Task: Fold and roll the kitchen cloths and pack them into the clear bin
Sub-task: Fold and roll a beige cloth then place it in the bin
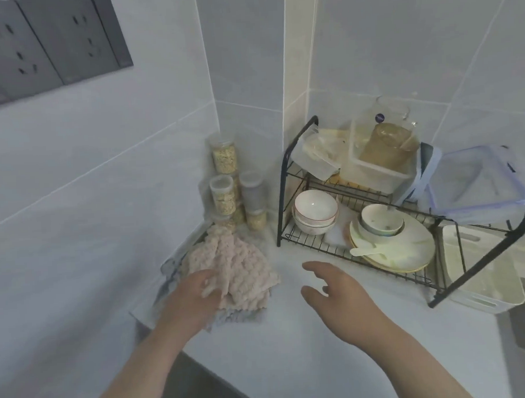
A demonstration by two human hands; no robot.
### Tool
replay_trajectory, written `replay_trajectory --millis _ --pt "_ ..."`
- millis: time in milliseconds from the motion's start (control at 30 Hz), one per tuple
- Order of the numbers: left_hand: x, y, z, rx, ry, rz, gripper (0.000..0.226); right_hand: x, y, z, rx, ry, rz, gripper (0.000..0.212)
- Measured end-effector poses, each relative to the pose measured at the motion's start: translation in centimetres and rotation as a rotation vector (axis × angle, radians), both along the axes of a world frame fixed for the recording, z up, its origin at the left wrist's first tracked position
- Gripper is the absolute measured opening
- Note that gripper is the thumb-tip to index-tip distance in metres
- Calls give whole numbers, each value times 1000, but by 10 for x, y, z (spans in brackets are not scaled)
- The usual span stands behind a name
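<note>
The left hand (196, 295) holds a pink cloth (237, 269) on the table (291, 333). The right hand (337, 292) hovers beside it, fingers relaxed.

Two bare hands on forearms (136, 369) bare down to the lower edge: the left hand (196, 295) well left of the dish rack (282, 180), the right hand (334, 289) just before it. Blur hides finer detail.

Soft even light, slight blur, wide-angle edge distortion
</note>
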State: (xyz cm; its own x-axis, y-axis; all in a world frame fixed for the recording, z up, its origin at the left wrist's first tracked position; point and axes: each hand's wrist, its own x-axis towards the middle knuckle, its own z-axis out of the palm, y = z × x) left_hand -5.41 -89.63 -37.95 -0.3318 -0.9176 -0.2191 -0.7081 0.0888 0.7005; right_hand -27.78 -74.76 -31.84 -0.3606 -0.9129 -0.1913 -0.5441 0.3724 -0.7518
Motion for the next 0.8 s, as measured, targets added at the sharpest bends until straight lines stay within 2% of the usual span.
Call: replay_trajectory --millis 100,267,367,467,567,633,800 --pt "12 -46 -47 -21 -225 -153 49 20 -47 -18 65 -10 -34 42" --pt "26 -82 -99 -142 -287 -381 44 48 -110 -59 145 -28 -50 38" --pt "30 -93 -122 -244 -181 -390 24 57 -131 -85 147 -40 -42 34" --pt "31 -104 -131 -183 4 -308 11 61 -144 -107 114 -81 -61 29" --pt "31 -111 -129 -60 150 -148 20 63 -150 -125 27 -100 -53 27" --pt "31 -113 -126 -41 203 -74 18 64 -156 -137 -59 -47 -19 28" --pt "28 -121 -113 -228 288 -61 14 71 -183 -157 -222 159 179 34"
